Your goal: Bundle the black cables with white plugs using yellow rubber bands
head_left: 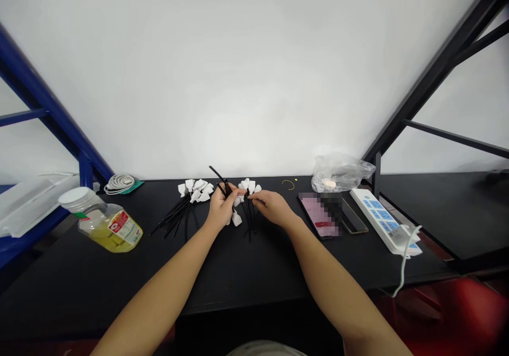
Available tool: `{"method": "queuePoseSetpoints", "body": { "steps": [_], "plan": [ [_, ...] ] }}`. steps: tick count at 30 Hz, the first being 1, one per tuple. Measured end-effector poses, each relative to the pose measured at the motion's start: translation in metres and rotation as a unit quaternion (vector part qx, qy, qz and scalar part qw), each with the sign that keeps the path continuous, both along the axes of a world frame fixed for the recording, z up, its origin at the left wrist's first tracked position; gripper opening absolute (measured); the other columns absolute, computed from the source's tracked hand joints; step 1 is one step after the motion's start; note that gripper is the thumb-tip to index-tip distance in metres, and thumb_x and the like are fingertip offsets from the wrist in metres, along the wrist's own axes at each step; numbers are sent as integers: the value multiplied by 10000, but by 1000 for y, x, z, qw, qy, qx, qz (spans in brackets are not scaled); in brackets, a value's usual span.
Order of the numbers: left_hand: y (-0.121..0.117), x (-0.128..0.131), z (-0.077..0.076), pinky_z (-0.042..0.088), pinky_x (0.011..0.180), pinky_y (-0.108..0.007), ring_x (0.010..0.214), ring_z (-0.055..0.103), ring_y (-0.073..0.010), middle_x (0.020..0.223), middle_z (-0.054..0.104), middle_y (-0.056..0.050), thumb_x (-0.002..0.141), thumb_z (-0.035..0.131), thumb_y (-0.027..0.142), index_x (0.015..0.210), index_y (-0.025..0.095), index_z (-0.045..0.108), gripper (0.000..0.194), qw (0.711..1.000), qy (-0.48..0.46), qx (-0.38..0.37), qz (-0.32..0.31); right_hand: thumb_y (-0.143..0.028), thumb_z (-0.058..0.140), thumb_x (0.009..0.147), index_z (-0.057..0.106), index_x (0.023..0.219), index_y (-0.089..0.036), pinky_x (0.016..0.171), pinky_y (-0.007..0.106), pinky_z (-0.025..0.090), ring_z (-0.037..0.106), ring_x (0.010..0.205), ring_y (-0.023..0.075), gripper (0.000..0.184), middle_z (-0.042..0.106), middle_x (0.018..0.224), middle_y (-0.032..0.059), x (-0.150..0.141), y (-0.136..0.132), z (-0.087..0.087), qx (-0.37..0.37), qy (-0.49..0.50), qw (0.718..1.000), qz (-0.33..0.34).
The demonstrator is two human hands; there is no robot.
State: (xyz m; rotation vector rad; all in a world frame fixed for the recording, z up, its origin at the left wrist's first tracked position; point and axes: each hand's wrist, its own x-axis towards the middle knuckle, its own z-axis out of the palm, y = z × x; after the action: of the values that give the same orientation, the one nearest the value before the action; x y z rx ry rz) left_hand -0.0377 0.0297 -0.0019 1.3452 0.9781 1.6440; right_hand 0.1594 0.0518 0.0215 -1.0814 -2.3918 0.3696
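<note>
On a black table [238, 271] lie black cable ties with white tag heads. My left hand [222, 205] is closed around a small bunch of these ties [246, 202], whose white heads fan out above my fingers. My right hand [272, 206] pinches at the same bunch from the right side, fingers pressed together. A second loose pile of ties [189, 199] lies just left of my left hand, heads toward the wall. One white tag [237, 219] rests on the table below my left fingers.
A plastic jar [104, 222] with yellow contents lies on its side at the left. A coiled white cable [119, 183] sits at the back left. Right of my hands are a phone [318, 215], a crumpled clear bag [340, 173] and a white power strip [384, 218].
</note>
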Motion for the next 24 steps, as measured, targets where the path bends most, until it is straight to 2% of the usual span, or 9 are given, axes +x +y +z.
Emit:
{"method": "queuePoseSetpoints", "body": {
  "steps": [3,6,8,11,14,16,19,21,24],
  "plan": [
    [1,2,-2,519,935,-412,946,720,-227,961,765,-84,870,624,360,910,206,564,170,1000,-10,5,-17,-76,531,882,693,1216,-267,905,286,473,648,1033,177,417,678,1166,59,4,5,-10,-16,-74,997,14],
    [2,2,-3,517,909,-371,963,701,-217,961,755,-77,832,647,331,882,202,613,142,999,29,2,19,-43,498,880,702,1193,-264,876,257,462,640,994,157,434,643,1146,54,2,5,-16,-26,-106,994,30],
    [1,2,-3,522,841,-337,871,693,-195,884,743,-55,813,660,316,879,199,625,139,998,46,-15,26,-67,502,897,705,1165,-261,861,249,454,634,970,153,388,628,1122,50,1,4,-17,-22,-115,993,28],
    [1,2,-4,509,721,-293,685,643,-152,698,671,1,827,645,317,894,193,634,142,997,64,-30,3,-103,545,901,697,1114,-255,846,246,444,621,948,151,303,610,1095,41,0,3,-14,-13,-123,992,26],
    [2,1,-6,509,690,-276,637,617,-135,642,612,22,860,619,352,902,194,666,171,998,62,-16,10,-119,565,900,672,1078,-245,828,244,446,614,917,146,244,603,1081,33,-1,1,-10,-13,-110,993,31],
    [3,0,-6,527,735,-290,693,644,-146,690,643,1,883,603,397,893,197,679,214,998,42,-4,40,-133,553,915,659,1074,-240,839,249,451,613,931,148,218,611,1087,35,-2,0,-8,-9,-74,997,23],
    [6,-1,-6,536,879,-355,877,687,-191,877,721,-54,901,591,457,982,198,695,291,997,18,5,70,-174,499,960,655,1071,-221,870,268,460,617,981,166,197,646,1075,53,-5,1,-5,25,38,998,-35],
    [7,-2,-6,514,960,-398,988,682,-217,1001,731,-77,899,597,476,1051,197,698,334,997,16,13,75,-219,478,979,659,1060,-204,868,285,474,629,969,180,199,674,1037,67,-6,3,-5,61,139,984,-89],
    [7,-2,-4,495,1001,-411,1043,665,-223,1062,717,-76,896,604,470,1033,204,720,321,995,39,38,81,-284,495,978,663,1036,-195,807,296,504,650,870,183,199,698,970,67,-6,2,-4,109,263,948,-144]
  ]
}}
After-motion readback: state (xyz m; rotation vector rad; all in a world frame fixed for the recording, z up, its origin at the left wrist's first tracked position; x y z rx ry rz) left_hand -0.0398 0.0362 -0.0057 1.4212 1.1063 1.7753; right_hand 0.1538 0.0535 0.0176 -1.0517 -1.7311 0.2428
